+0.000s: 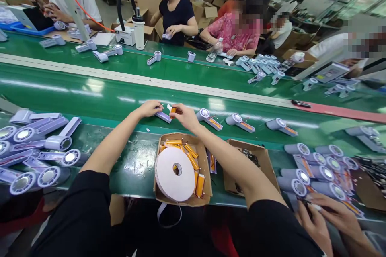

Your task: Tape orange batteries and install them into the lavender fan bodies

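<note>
- Head view, centre of the frame: a lilac handle housing [163, 117] sits at the near edge of the green belt [120, 88], beneath both hands; its upper end is hidden.
- Right hand [185, 115]: thumb and fingers are pinched closely around an orange battery pack [173, 111], with a small white strip [169, 107] standing out beside it.
- Left hand [150, 108]: fingers are curled nearly together at the housing's upper end; whether they grip the housing or a thin wire, I cannot tell.
- Progress, as I judge it: three fan-like units [245, 126] right of centre have orange packs lying in their handles, so those look done at this stage. The central unit seems partway, its pack not yet seated in the handle.
- Left of the frame, lilac units [54, 142] lie piled on the table [132, 164], with no orange seen in their handles; these appear to be what is left.
- Lower centre, a cardboard box [206, 164] holds more loose orange packs, with a white tape roll [164, 172] on top.
- Looks: the pack is small, bright orange and partly covered by fingers; the housing is pale, narrow and slightly tilted across the frame.
</note>
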Demonstrator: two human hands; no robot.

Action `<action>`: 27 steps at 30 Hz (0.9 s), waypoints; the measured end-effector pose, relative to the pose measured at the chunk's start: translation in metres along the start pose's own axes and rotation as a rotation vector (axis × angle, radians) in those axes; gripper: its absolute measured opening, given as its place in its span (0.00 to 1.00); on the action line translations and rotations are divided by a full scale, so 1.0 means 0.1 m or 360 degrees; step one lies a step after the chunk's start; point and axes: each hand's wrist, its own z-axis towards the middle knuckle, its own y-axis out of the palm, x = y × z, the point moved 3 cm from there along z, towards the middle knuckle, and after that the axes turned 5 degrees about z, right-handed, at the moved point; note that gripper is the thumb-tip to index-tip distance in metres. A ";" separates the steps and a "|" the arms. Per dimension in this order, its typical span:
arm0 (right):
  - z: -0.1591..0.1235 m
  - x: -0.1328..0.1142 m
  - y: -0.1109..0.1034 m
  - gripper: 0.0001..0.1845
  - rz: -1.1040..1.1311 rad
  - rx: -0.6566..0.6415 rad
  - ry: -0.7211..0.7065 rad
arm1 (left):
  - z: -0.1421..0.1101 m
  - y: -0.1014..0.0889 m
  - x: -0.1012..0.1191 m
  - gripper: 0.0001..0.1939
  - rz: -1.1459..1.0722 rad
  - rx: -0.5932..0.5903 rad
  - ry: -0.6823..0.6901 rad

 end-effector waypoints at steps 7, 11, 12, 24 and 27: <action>0.11 -0.04 0.12 0.22 -0.0635 -0.0317 0.0005 | 0.05 0.13 0.07 0.11 -0.0028 0.0175 -0.0099; 0.15 -0.11 0.16 0.25 -0.0909 -0.0481 0.0070 | 0.10 0.19 0.13 0.12 -0.0050 0.0189 -0.0156; 0.16 -0.12 0.18 0.26 -0.0969 -0.0516 0.0088 | 0.11 0.20 0.14 0.12 -0.0054 0.0188 -0.0180; 0.21 -0.36 0.36 0.25 -0.1298 -0.0861 0.0158 | 0.13 0.12 0.48 0.11 0.0014 0.0146 -0.0412; 0.17 -0.54 0.19 0.26 -0.1259 -0.0884 0.0164 | 0.10 -0.04 0.63 0.10 0.0072 0.0146 -0.0428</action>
